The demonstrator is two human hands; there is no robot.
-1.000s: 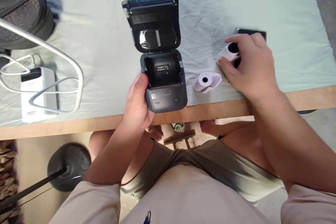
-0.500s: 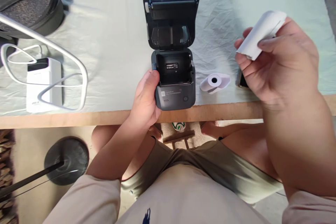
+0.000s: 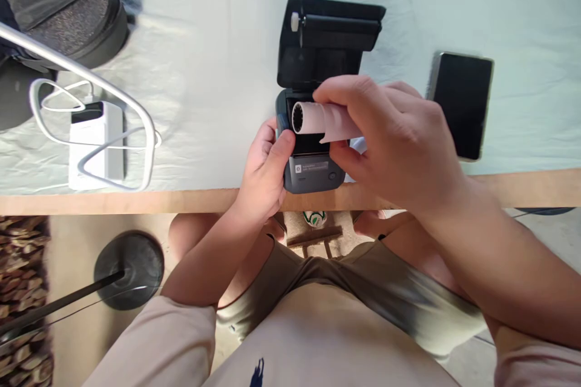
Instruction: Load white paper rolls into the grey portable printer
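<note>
Printer (image 3: 313, 166) at the table's (image 3: 181, 201) near edge is steadied by the left hand (image 3: 265, 169), closed on its side; a paper roll (image 3: 324, 120) is pinched over the open bay by the right hand (image 3: 399, 145). Seated crooked, its loose tail could be jammed.

Both hands meet at the near edge of the worktop (image 3: 136, 201), forearms bare.

The left hand (image 3: 263, 172) comes up from below the worktop edge, its forearm slanting in from the lower left; the fingers are curled, and the thumb is pressed flat against the side of the printer (image 3: 311, 163) it grips. The right hand (image 3: 399, 145) reaches in from the lower right on a long, thick forearm (it fills much of that corner), palm down, with its fingers (image 3: 345, 94) arched over the top of a paper roll (image 3: 318, 119) and the thumb beneath, pinching it. The two hands lie near each other, not touching.
</note>
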